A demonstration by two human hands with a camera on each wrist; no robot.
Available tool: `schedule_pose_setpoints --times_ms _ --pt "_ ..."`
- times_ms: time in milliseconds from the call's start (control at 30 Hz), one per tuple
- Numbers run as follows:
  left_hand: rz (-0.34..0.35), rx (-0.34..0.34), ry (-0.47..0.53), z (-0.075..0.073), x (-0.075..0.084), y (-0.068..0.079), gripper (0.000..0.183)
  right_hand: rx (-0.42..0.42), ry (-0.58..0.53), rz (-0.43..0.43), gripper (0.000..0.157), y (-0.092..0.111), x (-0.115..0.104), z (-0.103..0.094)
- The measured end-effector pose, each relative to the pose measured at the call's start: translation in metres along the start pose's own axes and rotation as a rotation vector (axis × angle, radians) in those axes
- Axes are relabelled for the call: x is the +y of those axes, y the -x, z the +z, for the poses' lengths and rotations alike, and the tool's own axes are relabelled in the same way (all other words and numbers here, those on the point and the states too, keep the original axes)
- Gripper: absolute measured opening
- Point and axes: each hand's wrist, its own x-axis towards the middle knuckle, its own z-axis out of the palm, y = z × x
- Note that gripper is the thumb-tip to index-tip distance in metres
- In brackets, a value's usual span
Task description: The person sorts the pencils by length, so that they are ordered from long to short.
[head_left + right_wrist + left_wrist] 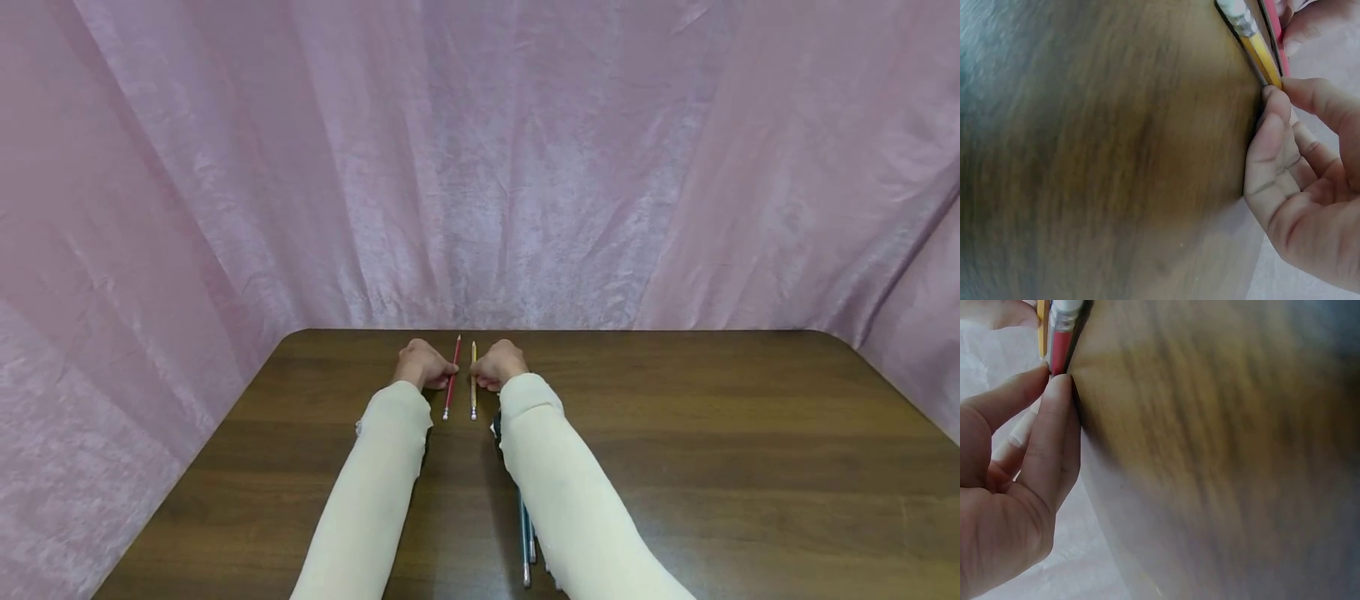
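Two pencils lie side by side near the table's far edge, white eraser ends toward me. My left hand (424, 364) pinches the red pencil (451, 385) between thumb and fingertips, as the left wrist view shows up close. To its right, the yellow pencil (474, 392) is pinched by my right hand (500, 365). In the right wrist view, the eraser (1232, 9) of the yellow pencil points away from the fingers. A narrow gap separates the two pencils, which run almost parallel.
Several dark teal pencils (524, 542) lie on the brown wooden table (712, 450), partly hidden under my right sleeve (577, 492). Pink curtains (525, 167) hang right behind the far edge and along the sides.
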Motion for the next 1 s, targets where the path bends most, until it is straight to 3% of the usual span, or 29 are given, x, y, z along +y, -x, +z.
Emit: schedule_pose_setpoints --times_ms 533,1000 --pt "0.003 0.005 0.001 -0.0013 0.0017 0.0043 0.015 0.06 0.16 -0.059 0.016 0.0034 -0.0025 0.0075" --pt "0.003 0.002 -0.004 -0.0012 0.0 0.0016 0.014 0.084 0.151 -0.046 0.018 0.0055 -0.0032 0.0079"
